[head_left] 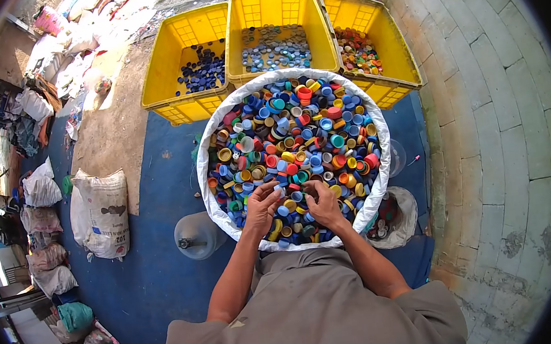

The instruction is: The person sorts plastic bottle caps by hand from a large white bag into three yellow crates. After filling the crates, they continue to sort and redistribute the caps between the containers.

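Several bottle caps [272, 130] of many colours fill a wide round sack with a rolled white rim [210, 204] right in front of me. Over the near part of the heap, my left hand [262, 207] pinches a pale blue bottle cap [280, 190] between thumb and fingertips. My right hand [323, 204] is beside it, low over the caps, with its fingers curled together. Whatever lies between those fingers is too small to make out. A small gap with loose caps separates the two hands.
Beyond the sack stand three yellow crates: the left crate [155, 74] has dark blue caps, the middle crate [277, 5] lighter blue ones, the right crate [396, 56] orange and mixed ones. A clear jug [196, 236], a stuffed sack [105, 210], a smaller bag [405, 216] and a block wall [481, 121] flank me.
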Demonstrator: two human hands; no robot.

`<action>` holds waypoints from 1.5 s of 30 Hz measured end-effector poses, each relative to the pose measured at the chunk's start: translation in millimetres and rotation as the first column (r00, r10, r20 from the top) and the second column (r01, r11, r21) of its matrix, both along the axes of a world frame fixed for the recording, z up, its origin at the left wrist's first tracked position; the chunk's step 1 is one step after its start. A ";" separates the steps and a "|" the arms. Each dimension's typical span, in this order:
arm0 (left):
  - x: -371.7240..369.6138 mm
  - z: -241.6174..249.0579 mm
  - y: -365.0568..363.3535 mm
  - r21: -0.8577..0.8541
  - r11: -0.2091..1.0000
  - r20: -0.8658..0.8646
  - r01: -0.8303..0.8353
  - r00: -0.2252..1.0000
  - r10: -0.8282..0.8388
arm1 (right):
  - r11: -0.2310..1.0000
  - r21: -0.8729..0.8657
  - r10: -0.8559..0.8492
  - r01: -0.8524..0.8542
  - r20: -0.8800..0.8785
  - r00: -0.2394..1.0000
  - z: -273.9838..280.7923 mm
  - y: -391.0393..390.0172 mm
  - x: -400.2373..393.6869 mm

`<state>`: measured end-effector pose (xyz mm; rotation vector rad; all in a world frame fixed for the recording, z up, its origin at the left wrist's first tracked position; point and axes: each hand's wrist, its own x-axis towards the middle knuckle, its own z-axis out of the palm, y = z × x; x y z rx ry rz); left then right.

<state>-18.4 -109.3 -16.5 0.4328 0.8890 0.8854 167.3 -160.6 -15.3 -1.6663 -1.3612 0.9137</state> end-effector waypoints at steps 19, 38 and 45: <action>-45.4 -11.5 -1.8 -0.355 0.923 0.103 -0.151 0.975 0.199 | 0.998 0.055 -0.002 -0.017 0.318 0.948 -13.0 13.0 -21.4; -25.7 -4.5 -15.7 -0.197 0.979 -0.251 -0.048 0.968 -0.003 | 0.958 0.256 -0.104 -0.128 0.728 0.677 -30.0 61.2 -40.2; -1.3 -19.6 -19.1 0.312 0.917 -0.688 0.247 0.724 0.039 | 0.923 -0.078 -0.383 0.377 -0.084 0.920 5.8 51.3 0.3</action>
